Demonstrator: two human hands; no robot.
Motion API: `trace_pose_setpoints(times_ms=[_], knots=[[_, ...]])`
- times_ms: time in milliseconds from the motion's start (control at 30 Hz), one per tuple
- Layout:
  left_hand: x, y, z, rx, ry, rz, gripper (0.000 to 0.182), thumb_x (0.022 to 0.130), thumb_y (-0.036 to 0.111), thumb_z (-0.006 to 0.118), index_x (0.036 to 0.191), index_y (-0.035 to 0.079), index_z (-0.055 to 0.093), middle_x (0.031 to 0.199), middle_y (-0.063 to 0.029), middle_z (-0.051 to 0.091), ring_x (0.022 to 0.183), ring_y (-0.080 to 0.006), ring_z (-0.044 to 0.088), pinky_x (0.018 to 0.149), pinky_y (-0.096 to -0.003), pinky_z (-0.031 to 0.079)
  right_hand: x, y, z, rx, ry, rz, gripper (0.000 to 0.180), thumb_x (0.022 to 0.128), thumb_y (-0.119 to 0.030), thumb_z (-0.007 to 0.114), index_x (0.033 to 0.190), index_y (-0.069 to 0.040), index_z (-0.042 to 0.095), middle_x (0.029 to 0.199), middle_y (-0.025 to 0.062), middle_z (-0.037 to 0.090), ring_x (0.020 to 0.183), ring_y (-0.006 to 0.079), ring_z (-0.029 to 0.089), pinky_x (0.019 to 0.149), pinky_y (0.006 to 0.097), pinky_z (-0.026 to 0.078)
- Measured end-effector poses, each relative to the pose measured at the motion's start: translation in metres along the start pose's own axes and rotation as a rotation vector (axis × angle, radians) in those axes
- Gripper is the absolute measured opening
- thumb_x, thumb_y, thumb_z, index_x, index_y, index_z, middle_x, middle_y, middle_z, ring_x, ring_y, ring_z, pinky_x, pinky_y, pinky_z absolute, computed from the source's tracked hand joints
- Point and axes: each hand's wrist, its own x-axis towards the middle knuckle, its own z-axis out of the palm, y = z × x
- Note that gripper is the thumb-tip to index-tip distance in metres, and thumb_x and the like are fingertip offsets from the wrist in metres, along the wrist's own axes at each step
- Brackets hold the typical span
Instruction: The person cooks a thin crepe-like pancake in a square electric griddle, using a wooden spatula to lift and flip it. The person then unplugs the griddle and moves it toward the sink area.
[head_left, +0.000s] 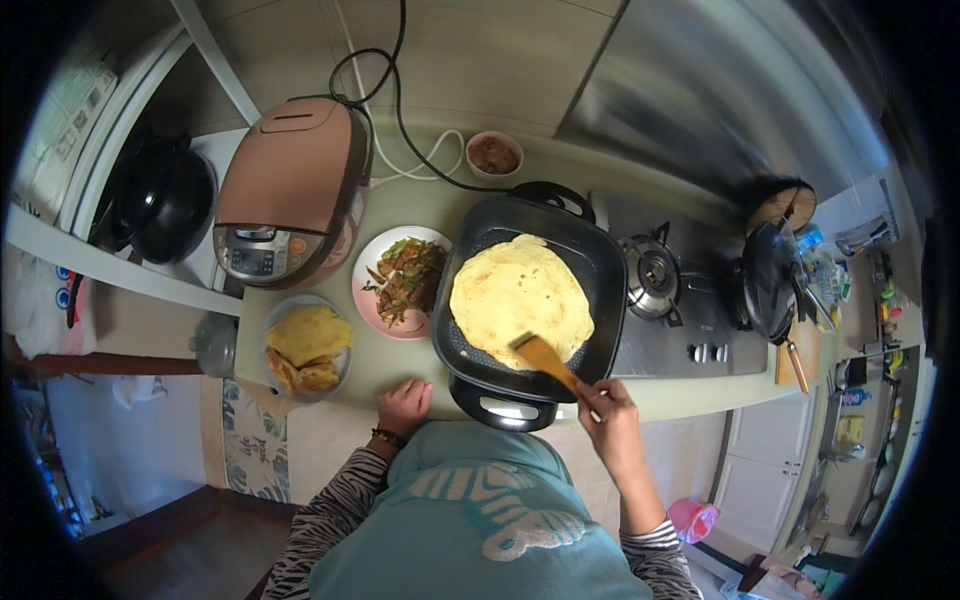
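A round yellow pancake (521, 300) lies flat in a black square electric pan (611, 300). My right hand (611, 420) grips the handle of a wooden spatula (551, 360), whose blade touches the pancake's near edge. My left hand (405, 405) rests loosely curled at the counter's front edge, left of the pan's near handle; nothing shows in it. Left of the pan stands a pink and white plate (361, 300) with a cooked dish of meat and greens. Further left, folded yellow pancakes (309, 337) and browned pieces lie on a grey plate (347, 375).
A rice cooker (292, 172) stands at the back left. A small bowl (495, 155) of brown food sits behind the pan, near a black cable (420, 154). To the right are a gas hob (697, 322) and a lidded wok (769, 281). A glass jar (216, 345) stands far left.
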Motion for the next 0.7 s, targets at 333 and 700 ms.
trace_pose_setpoints(times_ms=[333,700], knots=[[0.022,0.033,-0.02,-1.058,-0.726,-0.699,0.038,0.106,0.037,0.051,0.097,0.003,0.065,0.087,-0.0033,0.071,0.065,-0.009,0.061,0.058,-0.0249,0.049,-0.019,-0.004,-0.021,0.005,0.095,0.21,0.025,0.087,0.001,0.069,0.111,-0.001,0.073,0.093,0.0161,0.063,0.068,0.0293,0.064,0.062,0.037,0.053],[0.04,0.054,-0.023,-1.063,-1.043,-0.487,0.036,0.105,0.035,0.055,0.089,0.005,0.066,0.076,0.0033,0.062,0.064,-0.0038,0.053,0.055,-0.0193,0.042,-0.036,0.004,0.036,-0.292,0.233,0.26,0.036,0.086,-0.015,0.076,0.121,-0.007,0.071,0.127,0.0187,0.054,0.116,0.0361,0.053,0.098,0.0462,0.044]])
